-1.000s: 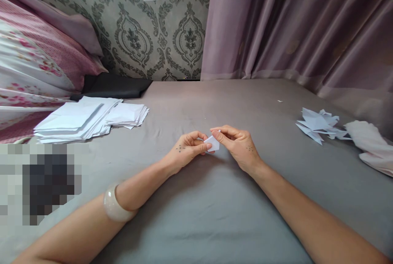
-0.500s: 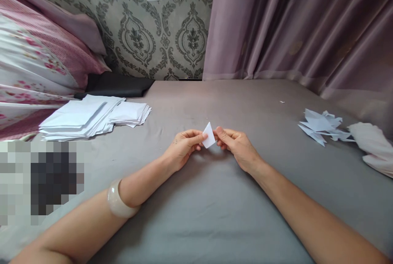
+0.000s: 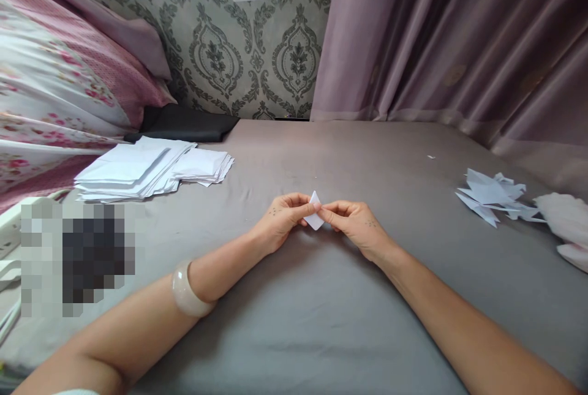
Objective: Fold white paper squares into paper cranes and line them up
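A small folded piece of white paper (image 3: 315, 221), diamond-shaped with one point up, is held just above the grey cloth. My left hand (image 3: 285, 218) pinches its left side, with the thumb lying across the front. From the other side my right hand (image 3: 353, 222) pinches the paper's right edge between thumb and fingers. The two thumb tips almost meet over the paper. Fingers behind the sheet are partly hidden. A pale bangle (image 3: 189, 289) circles my left forearm.
Stacked white paper (image 3: 124, 165) lies at the left, a smaller paper stack (image 3: 202, 163) beside it. Several folded paper shapes (image 3: 493, 191) lie at the right near a whitish cloth (image 3: 563, 217). A power strip (image 3: 13, 223) is at the left edge. A patterned wall and curtains stand behind.
My right hand has moved in to the left, and its thumb and fingers now grip the paper's right edge. The paper has turned slightly. The camera view has shifted a little left.
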A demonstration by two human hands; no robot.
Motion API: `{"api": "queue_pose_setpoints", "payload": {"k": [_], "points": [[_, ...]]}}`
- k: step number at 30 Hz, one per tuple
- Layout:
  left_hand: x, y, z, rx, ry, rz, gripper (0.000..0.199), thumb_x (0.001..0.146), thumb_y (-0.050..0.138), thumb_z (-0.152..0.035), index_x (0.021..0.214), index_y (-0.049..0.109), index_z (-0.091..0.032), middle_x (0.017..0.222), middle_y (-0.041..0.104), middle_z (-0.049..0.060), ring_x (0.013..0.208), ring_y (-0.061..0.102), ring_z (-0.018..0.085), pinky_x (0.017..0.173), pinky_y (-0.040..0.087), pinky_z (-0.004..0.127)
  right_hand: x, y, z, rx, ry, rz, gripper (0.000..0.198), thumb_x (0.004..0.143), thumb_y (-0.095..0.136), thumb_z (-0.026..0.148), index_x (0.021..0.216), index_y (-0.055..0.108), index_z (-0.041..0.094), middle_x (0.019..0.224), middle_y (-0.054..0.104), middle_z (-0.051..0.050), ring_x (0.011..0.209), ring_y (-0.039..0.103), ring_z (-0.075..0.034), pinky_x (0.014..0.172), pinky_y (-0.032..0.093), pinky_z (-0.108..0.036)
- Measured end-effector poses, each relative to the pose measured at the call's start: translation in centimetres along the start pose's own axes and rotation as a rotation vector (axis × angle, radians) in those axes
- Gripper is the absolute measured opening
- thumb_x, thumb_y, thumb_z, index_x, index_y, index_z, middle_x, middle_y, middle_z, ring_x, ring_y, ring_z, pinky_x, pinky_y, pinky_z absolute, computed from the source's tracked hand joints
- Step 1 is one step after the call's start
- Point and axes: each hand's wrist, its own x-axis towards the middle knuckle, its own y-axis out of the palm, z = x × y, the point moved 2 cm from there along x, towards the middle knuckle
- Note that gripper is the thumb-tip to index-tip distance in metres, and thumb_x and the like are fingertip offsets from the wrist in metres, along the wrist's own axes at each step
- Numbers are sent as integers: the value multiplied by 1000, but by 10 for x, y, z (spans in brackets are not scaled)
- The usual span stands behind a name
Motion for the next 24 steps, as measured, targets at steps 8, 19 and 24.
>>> {"api": "queue_pose_setpoints", "payload": {"k": [8, 19, 24], "points": [[0, -2, -5, 151, 119, -15, 39, 71, 68, -52, 69, 66, -13, 63, 57, 1, 59, 48, 10, 56, 36, 23, 3, -3, -2, -135, 12, 20, 34, 65, 75, 51, 80, 75, 20, 75, 69, -4, 58, 50, -11, 54, 41, -25], [17, -23, -7, 587, 360, 151, 16, 78, 63, -25, 85, 68, -12, 73, 62, 2, 66, 53, 11, 62, 40, 23, 18, -10, -6, -361, -77, 3, 37, 70, 71, 51, 92, 74, 22, 83, 70, -6, 66, 58, -17, 60, 43, -29], [16, -27, -13, 1192, 764, 24, 19, 88, 47, -16, 95, 64, -15, 95, 62, 9, 86, 55, 18, 74, 42, 27, 26, -6, 10, -858, -621, -90, 22, 86, 57, 39, 89, 72, 24, 85, 68, -5, 72, 58, -18, 65, 42, -32]]}}
